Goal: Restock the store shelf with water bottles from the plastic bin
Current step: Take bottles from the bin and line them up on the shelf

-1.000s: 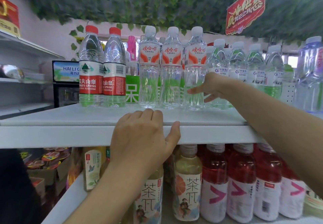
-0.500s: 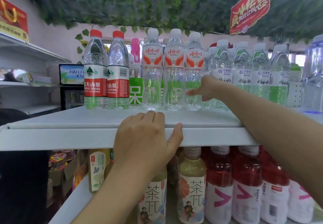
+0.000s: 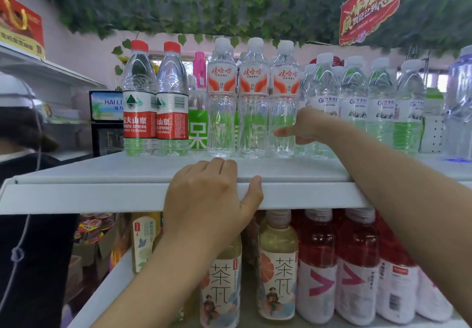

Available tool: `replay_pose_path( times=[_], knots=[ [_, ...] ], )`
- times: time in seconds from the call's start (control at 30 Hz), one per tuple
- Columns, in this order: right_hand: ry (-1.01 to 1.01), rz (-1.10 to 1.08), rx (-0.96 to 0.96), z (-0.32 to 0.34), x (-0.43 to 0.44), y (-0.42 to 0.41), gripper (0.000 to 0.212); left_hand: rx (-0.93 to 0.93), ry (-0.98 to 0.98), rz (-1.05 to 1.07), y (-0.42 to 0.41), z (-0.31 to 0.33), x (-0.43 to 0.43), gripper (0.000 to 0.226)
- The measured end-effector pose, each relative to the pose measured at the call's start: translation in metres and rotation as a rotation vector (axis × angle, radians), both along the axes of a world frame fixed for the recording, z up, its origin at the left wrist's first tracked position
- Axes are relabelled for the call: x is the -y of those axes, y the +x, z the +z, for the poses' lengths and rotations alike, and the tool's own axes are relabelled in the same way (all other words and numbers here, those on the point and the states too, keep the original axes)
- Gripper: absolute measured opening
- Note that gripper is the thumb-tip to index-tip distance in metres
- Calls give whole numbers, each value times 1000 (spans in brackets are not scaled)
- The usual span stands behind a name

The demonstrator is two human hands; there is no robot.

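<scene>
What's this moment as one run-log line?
left hand grips shelf edge | right hand on orange-label water bottle | grip unclear

Shelf (image 3: 102, 171) ends cropped, large jug (image 3: 459, 113) edge-cropped

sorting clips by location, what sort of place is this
Most likely a small shop or convenience store: a white shelf lined with labelled water bottles, tea bottles and red drinks stocked underneath, and a red promotional sign hanging overhead.

front row: red-cap bottles (image 3: 139, 102) 2 | orange-label bottles (image 3: 221, 97) 3 | hands (image 3: 208, 200) 2
</scene>
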State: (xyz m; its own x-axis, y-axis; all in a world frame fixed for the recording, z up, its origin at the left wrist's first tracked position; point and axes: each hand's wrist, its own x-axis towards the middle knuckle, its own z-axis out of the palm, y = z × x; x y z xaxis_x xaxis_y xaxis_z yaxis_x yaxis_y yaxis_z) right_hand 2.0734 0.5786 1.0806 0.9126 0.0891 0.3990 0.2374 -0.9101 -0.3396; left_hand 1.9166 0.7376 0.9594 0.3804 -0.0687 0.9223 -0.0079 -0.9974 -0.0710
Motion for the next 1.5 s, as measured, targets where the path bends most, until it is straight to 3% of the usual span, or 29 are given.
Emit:
replay_pose_path(
  times=[0.1, 0.2, 0.27, 0.4, 0.5, 0.6, 0.77, 0.9, 1.23, 1.5],
  knots=[
    [47, 48, -39, -3, -2, -6, 52, -31, -1, 6, -3, 1, 0, 50],
    [168, 98, -89, -6, -3, -16, 71, -53, 19, 20, -4, 2, 0, 50],
    [169, 102, -87, -8, -1, -25, 68, -85, 23, 24, -4, 3, -1, 51],
    [10, 80, -24, -14, 7, -62, 39, -239, 30, 47, -16, 11, 2, 58],
    [-160, 108, 9, -18, 14, -103, 53, -417, 5, -43, -26, 19, -3, 49],
    [-204, 134, 43, -25, 20, -149, 60, -523, -100, -142, -54, 31, -11, 53],
    [-215, 115, 145, -42, 29, -232, 57, -568, -191, -181, -123, 45, -22, 53],
    [-350, 51, 205, -59, 37, -293, 55, -527, -123, -183, -180, 50, -20, 49],
    [-323, 32, 56, -79, 87, -401, 54, -646, 17, -85, -277, 30, 17, 52],
    [-267, 90, -21, -114, 146, -462, 57, -719, -62, -80, -341, -4, 71, 51]
  ],
)
